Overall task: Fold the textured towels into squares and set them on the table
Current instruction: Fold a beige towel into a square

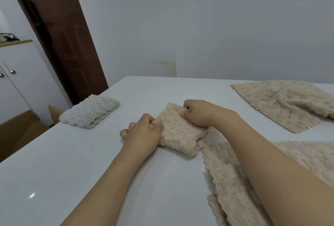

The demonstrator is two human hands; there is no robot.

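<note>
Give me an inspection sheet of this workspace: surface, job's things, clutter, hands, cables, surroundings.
Surface: white glossy table, set against a pale wall.
Job's things: folded beige towel at centre; folded grey towel at far left; unfolded beige towel at far right, rumpled; another unfolded beige towel at near right, under the right forearm.
Clutter: nothing seen.
Hands: left hand pinches the folded beige towel's left edge; right hand grips its far edge, fingers curled.
Cables: nothing seen.
Surroundings: dark brown door; white cabinet with round knobs; cardboard box below the table's left edge.
</note>
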